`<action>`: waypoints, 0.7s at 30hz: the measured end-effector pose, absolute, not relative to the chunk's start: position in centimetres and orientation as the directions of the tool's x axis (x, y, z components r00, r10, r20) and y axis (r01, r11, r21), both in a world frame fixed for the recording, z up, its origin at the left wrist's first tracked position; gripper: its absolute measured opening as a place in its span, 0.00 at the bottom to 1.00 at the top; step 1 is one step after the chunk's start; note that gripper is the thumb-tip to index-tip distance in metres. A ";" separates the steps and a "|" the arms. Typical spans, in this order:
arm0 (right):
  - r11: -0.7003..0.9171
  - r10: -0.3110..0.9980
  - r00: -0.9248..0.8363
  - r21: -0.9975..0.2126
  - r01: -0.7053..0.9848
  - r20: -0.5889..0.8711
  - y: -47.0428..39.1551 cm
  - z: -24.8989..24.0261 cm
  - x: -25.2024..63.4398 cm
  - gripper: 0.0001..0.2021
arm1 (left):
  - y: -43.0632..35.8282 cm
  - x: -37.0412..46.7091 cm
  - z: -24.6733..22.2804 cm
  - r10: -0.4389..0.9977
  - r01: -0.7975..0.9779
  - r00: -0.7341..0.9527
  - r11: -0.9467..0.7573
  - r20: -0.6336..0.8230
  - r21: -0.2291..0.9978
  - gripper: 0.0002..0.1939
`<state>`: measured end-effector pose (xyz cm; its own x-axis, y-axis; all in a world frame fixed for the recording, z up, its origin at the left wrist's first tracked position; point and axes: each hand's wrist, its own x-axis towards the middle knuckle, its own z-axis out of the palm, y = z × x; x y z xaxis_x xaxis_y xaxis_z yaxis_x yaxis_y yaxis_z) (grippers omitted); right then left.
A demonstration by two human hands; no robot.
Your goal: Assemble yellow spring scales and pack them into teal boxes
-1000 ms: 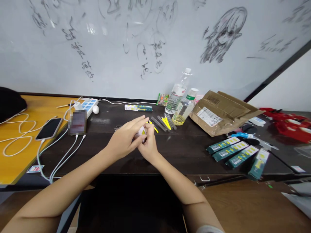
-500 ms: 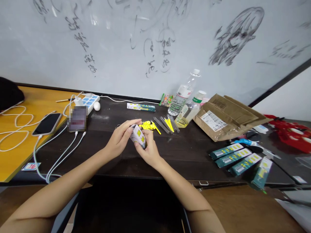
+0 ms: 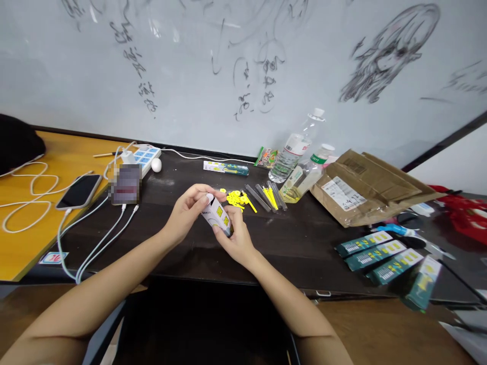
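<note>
Between my hands, above the dark table, is a small white cardboard box (image 3: 216, 217) with yellow printed squares, held tilted. My right hand (image 3: 239, 237) is wrapped round its lower end. With thumb and fingers, my left hand (image 3: 189, 209) pinches the upper end, where a dark gap shows by the flap. Just behind the box lies a pile of small yellow plastic pieces (image 3: 236, 199). Clear plastic tubes (image 3: 262, 196), some with yellow sticks in them, lie to the right of the pile. Whether the box has anything in it is hidden.
Several green-and-white boxes (image 3: 375, 255) lie at the right, and one similar box (image 3: 225, 168) lies at the back. Two bottles (image 3: 292, 157) stand beside a brown paper parcel (image 3: 367, 185). At the left are a phone (image 3: 79, 191), a power strip (image 3: 146, 158) and white cables.
The box has turned slightly, so more of its white face and a dark gap at its upper end show. The whole view has shifted a little; both hands still hold the box.
</note>
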<state>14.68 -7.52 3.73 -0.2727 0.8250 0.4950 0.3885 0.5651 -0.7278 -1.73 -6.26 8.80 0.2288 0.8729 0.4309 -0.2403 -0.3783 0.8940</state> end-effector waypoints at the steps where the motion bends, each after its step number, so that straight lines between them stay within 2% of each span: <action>1: 0.566 0.825 -0.273 -0.729 0.385 0.496 -7.5 3.7 14.7 0.19 | -6.3 -1.7 8.8 0.877 -0.252 0.218 -0.373 0.427 0.893 0.12; 11: 0.584 0.812 -0.284 -0.714 0.387 0.510 -7.6 3.7 14.6 0.19 | -6.6 -1.7 9.0 0.870 -0.198 0.216 -0.405 0.443 0.892 0.11; 14: 0.591 0.807 -0.289 -0.707 0.389 0.516 -7.6 3.6 14.7 0.20 | -7.2 -2.1 8.8 0.832 -0.067 0.223 -0.507 0.509 0.859 0.12; 16: 0.591 0.807 -0.281 -0.711 0.382 0.520 -7.7 3.6 14.7 0.20 | -7.8 -2.4 8.5 0.773 0.118 0.221 -0.627 0.595 0.770 0.17; 18: 0.586 0.810 -0.268 -0.723 0.365 0.522 -7.6 3.6 14.8 0.20 | -8.3 -2.7 8.1 0.688 0.299 0.272 -0.725 0.673 0.620 0.23; 21: 0.588 0.809 -0.252 -0.731 0.345 0.531 -7.6 3.6 14.9 0.19 | -8.9 -2.9 7.8 0.630 0.448 0.334 -0.760 0.701 0.470 0.28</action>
